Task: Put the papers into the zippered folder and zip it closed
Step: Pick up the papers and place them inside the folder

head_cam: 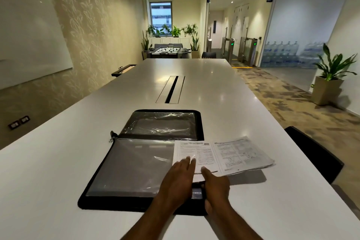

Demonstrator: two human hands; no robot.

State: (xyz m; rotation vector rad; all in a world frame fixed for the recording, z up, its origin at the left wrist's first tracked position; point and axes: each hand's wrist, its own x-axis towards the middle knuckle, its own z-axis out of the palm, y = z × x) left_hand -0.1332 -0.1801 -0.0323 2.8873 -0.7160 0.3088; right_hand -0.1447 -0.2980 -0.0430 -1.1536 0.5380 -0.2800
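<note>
A black zippered folder lies open on the white table, with clear plastic sleeves on both halves. Its zipper pull hangs at the left end of the spine. Printed papers lie fanned out, partly over the folder's right edge and partly on the table. My left hand rests flat on the near sleeve with its fingertips on the papers' left edge. My right hand sits at the folder's right edge, thumb on the papers' near edge and fingers hidden beneath.
A dark chair back stands at the table's right side. A cable hatch runs along the table's middle. A potted plant stands on the floor at the far right. The table's left edge nears a wall with a whiteboard.
</note>
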